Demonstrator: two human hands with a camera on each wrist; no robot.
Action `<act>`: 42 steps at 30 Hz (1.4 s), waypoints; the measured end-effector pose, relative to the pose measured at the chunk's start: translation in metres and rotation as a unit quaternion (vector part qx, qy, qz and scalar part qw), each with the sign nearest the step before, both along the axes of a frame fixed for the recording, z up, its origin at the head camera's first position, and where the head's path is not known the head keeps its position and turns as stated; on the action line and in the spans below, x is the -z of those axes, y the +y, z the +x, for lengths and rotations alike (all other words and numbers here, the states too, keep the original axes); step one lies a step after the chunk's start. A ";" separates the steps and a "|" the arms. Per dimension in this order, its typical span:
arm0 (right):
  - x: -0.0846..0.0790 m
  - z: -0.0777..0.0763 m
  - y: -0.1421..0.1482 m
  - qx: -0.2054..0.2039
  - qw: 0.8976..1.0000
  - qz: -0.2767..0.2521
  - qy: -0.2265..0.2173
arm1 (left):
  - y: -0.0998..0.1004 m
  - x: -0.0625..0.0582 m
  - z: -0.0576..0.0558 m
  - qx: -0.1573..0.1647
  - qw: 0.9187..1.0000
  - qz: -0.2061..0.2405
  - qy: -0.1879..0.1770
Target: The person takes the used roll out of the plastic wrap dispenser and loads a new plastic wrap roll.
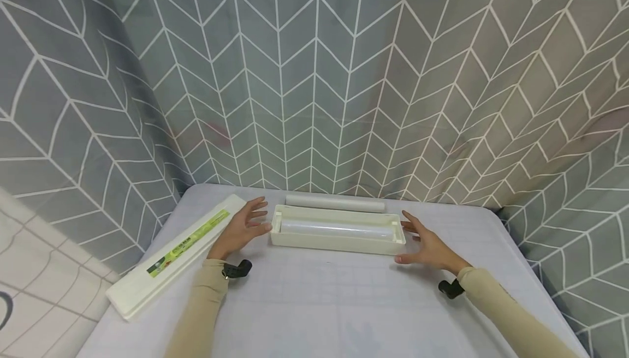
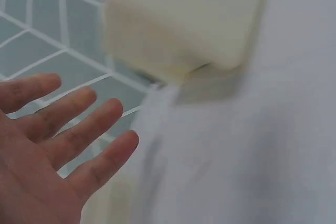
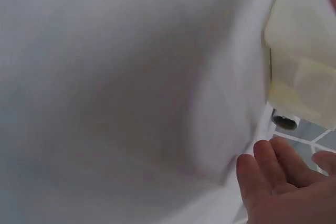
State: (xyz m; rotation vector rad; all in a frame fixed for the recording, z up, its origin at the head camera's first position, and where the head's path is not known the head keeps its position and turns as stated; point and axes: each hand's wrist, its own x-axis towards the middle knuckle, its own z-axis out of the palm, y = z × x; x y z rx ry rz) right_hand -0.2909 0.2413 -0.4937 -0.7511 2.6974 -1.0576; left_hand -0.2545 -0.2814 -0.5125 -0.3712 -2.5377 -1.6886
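A long cream box stands on the table with its top uncovered, and a clear roll of film lies inside it. My left hand is at the box's left end, fingers spread and thumb tip close to the corner. In the left wrist view those fingers are straight, with a gap between them and the box's end. At the other end my right hand holds nothing, its fingers loosely bent around the corner. The right wrist view shows its fingertips below the box end.
A long white lid with a green label lies slanted along the table's left side, partly behind my left forearm. Behind the box lies a second white roll. Patterned curtains enclose the table.
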 end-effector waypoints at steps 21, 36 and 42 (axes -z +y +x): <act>0.026 -0.007 -0.012 0.015 0.979 -0.179 -0.097 | -0.085 -0.013 0.036 -0.220 0.919 -0.316 -0.080; 0.036 -0.017 -0.025 0.026 0.974 -0.207 -0.086 | -0.095 -0.007 0.039 -0.201 0.908 -0.352 -0.109; 0.038 -0.017 -0.023 0.019 0.973 -0.216 -0.082 | -0.093 -0.009 0.039 -0.197 0.907 -0.358 -0.101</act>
